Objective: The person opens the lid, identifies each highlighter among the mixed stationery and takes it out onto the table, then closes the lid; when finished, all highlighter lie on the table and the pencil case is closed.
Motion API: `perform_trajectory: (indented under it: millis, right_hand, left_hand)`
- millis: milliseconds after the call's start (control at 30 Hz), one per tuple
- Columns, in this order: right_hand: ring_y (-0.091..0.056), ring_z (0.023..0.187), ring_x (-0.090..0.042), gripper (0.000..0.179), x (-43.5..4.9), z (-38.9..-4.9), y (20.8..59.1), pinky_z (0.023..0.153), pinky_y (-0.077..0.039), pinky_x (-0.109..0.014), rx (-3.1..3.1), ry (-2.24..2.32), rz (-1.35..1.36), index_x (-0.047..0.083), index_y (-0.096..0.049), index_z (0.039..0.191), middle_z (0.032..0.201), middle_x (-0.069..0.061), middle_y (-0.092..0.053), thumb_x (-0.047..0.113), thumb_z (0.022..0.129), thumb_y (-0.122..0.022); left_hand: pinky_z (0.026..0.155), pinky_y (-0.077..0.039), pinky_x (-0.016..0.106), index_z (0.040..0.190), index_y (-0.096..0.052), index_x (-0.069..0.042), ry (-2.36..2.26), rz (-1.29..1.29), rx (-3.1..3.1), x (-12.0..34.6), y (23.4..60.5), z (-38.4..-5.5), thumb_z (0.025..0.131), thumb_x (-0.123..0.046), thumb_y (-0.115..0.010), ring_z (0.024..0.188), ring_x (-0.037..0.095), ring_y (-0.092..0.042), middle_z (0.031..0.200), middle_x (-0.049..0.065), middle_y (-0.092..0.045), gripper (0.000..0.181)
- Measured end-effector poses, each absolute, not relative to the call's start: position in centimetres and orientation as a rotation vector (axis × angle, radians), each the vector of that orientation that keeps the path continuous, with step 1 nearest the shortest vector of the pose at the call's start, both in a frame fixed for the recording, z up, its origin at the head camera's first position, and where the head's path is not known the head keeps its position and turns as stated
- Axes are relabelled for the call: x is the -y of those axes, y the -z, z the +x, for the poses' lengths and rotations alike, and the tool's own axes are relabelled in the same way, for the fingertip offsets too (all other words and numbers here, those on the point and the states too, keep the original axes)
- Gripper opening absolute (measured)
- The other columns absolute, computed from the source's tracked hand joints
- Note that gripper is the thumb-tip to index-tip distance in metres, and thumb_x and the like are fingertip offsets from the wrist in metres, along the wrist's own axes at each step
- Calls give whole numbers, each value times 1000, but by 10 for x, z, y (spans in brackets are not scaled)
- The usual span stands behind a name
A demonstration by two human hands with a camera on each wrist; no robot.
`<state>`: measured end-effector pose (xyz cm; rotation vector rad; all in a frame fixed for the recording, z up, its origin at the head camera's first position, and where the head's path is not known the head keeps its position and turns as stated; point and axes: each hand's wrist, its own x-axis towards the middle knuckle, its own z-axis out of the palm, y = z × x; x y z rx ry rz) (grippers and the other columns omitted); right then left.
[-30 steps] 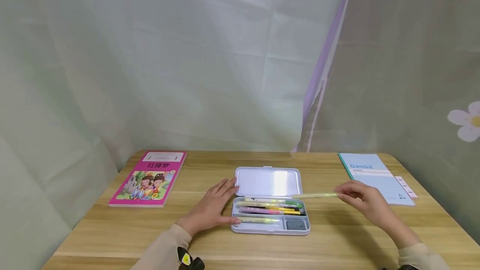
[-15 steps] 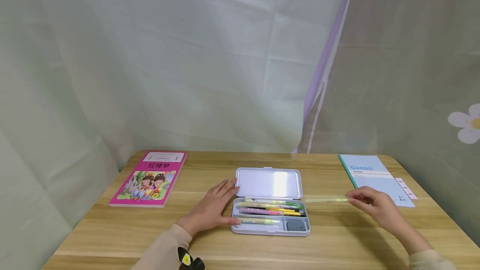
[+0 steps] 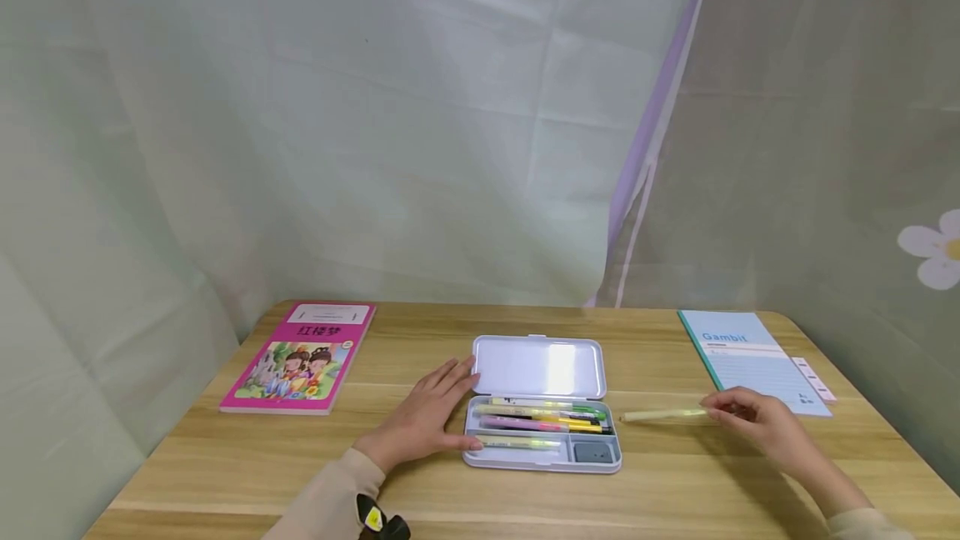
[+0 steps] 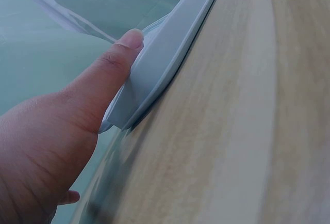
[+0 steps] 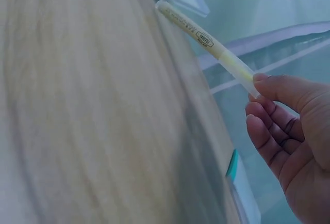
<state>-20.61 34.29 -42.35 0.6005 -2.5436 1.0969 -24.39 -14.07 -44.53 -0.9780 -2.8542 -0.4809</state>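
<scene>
An open white pencil case (image 3: 517, 464) lies on the wooden table, its lid (image 3: 536, 366) folded back. Several pens, including a lilac one (image 3: 523, 422), fill its long compartment; a pale pen (image 3: 519, 442) and a dark grey block (image 3: 592, 452) lie in the front ones. My left hand (image 3: 423, 423) rests at the case's left side, fingers spread, thumb (image 4: 129, 41) on the rim. To the right of the case, my right hand (image 3: 757, 422) pinches a pale yellow highlighter (image 5: 198, 32) by its translucent end between thumb and fingertips. Its other end points toward the case.
A pink picture book (image 3: 300, 357) lies at the table's left. On the right are a light blue notebook (image 3: 750, 357) and a pink-and-white strip (image 3: 813, 378) partly beneath it. Pale cloth (image 3: 375, 148) hangs behind the table.
My right hand has moved right and toward me with the highlighter, taking it away from above the case to beside it. My left hand has stayed in place.
</scene>
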Motion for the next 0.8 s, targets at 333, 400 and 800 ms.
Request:
perform_trajectory:
  millis: [333,400,800]
  right_hand:
    - [-56,74,9,10,-346,-207,435,60,-49,-16,2643,-1002,584,5,-70,93,86,17,-68,1,84,-69]
    - [-55,74,10,9,-347,-208,436,61,-49,-16,2678,-986,587,5,-70,94,86,14,-68,3,85,-69]
    - [-53,74,11,10,-347,-211,441,60,-48,-17,2719,-952,612,6,-70,92,81,11,-66,5,83,-71]
  left_hand:
    - [118,-25,56,150,-34,-12,469,-993,2848,139,445,-244,80,-70,-58,147,36,-21,162,6,-18,94]
    - [118,-25,56,150,-34,-12,463,-989,2848,139,444,-244,79,-70,-59,147,36,-22,162,6,-18,94]
    - [117,-24,57,149,-35,-12,479,-974,2860,140,444,-244,79,-69,-60,147,37,-22,162,6,-19,94]
